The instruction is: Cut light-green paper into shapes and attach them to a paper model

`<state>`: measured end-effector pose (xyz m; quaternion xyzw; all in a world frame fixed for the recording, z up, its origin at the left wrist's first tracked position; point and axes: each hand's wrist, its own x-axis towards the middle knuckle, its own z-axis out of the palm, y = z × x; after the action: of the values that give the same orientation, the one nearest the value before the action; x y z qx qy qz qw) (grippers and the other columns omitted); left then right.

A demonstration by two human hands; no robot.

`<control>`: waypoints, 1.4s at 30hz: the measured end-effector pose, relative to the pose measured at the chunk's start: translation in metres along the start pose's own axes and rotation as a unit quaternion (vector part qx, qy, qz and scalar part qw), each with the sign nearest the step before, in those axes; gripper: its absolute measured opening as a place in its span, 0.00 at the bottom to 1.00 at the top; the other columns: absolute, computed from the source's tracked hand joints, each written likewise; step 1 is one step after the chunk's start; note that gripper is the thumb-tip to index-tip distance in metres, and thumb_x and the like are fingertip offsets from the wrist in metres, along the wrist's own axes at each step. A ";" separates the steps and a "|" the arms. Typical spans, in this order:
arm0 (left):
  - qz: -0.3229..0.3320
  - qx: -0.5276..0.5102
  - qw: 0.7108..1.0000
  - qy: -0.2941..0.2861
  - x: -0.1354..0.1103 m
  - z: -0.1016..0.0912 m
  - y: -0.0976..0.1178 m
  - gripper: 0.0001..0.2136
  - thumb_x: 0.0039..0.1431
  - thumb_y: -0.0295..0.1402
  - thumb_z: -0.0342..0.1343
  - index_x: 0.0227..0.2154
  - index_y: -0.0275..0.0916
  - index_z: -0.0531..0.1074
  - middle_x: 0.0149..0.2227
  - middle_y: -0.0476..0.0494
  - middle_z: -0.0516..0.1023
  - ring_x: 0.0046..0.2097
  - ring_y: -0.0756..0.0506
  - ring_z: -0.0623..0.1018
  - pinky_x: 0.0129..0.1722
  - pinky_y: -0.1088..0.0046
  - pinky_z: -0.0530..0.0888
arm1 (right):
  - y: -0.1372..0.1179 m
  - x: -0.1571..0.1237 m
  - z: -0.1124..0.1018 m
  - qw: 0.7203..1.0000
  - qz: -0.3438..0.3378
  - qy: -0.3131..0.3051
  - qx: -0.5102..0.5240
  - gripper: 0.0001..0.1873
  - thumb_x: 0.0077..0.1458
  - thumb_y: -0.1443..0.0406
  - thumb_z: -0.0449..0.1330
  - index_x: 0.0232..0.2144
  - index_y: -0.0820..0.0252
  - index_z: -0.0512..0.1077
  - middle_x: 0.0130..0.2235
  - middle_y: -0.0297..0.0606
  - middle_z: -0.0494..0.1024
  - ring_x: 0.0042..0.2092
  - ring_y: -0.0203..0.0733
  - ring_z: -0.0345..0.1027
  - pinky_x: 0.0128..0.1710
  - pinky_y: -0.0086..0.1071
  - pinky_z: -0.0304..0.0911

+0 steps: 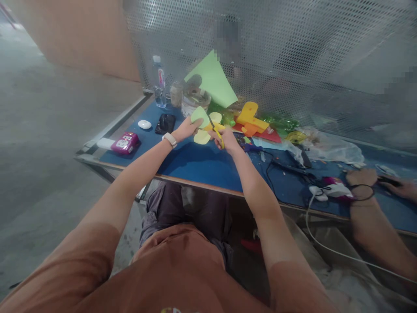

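My left hand [190, 127] pinches a small piece of light green paper [200, 115] above the blue table [192, 163]. In my right hand [225, 138] is a pair of scissors [217, 133] with yellow handles, its dark blades pointing up beside the paper's right edge. Pale yellow rounded paper pieces [202, 137] lie just below and behind my hands. A larger light green sheet [215, 82] stands behind them, leaning near a round container [195, 103]. Whether the blades touch the paper I cannot tell.
At left are a water bottle [159, 84], a black phone or wallet [165, 124], a white oval case [144, 124] and a purple packet [125, 143]. Yellow cut shapes [252, 119], a plastic bag [332, 145] and cables [276, 161] lie rightward. A co-worker's hand [361, 178] rests at far right.
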<state>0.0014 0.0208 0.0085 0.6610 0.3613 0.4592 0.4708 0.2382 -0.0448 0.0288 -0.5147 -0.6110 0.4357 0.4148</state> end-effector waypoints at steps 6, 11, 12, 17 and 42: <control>0.004 -0.011 1.000 -0.011 0.001 0.001 0.000 0.21 0.87 0.37 0.66 0.33 0.41 0.70 0.25 0.51 0.70 0.26 0.52 0.66 0.30 0.74 0.67 | 0.002 0.001 -0.003 1.000 0.009 0.009 -0.004 0.34 0.61 0.37 0.89 0.33 0.54 0.81 0.15 0.27 0.69 0.13 0.32 0.58 0.11 0.24 0.52; 0.000 -0.015 1.000 -0.023 0.003 0.000 -0.003 0.19 0.86 0.39 0.69 0.35 0.41 0.72 0.29 0.50 0.73 0.27 0.53 0.67 0.29 0.73 0.67 | 0.004 0.002 -0.009 1.000 0.008 0.005 -0.010 0.36 0.60 0.34 0.88 0.31 0.52 0.79 0.14 0.27 0.69 0.14 0.32 0.58 0.11 0.25 0.52; -0.001 -0.013 1.000 -0.024 0.003 0.000 -0.004 0.19 0.86 0.39 0.69 0.35 0.41 0.72 0.29 0.50 0.73 0.27 0.53 0.67 0.30 0.73 0.66 | 0.004 0.002 -0.009 1.000 0.009 0.002 -0.009 0.36 0.60 0.35 0.89 0.30 0.52 0.78 0.14 0.28 0.69 0.14 0.32 0.58 0.11 0.25 0.52; -0.004 -0.009 1.000 -0.025 0.004 -0.001 -0.007 0.18 0.85 0.38 0.68 0.36 0.41 0.73 0.29 0.50 0.74 0.27 0.52 0.67 0.30 0.73 0.67 | 0.005 0.003 -0.010 1.000 0.018 -0.010 0.010 0.37 0.62 0.36 0.87 0.27 0.53 0.76 0.14 0.27 0.66 0.14 0.29 0.55 0.12 0.24 0.51; -0.010 -0.005 0.999 -0.035 0.001 0.002 0.000 0.16 0.85 0.37 0.67 0.37 0.40 0.74 0.30 0.48 0.78 0.26 0.53 0.67 0.29 0.73 0.68 | 0.005 0.001 -0.009 0.999 0.010 -0.034 -0.001 0.35 0.63 0.37 0.88 0.29 0.52 0.76 0.15 0.27 0.68 0.15 0.31 0.57 0.13 0.25 0.52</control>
<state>0.0035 0.0211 0.0088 0.6706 0.3487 0.4326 0.4916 0.2482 -0.0424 0.0264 -0.5061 -0.6201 0.4561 0.3889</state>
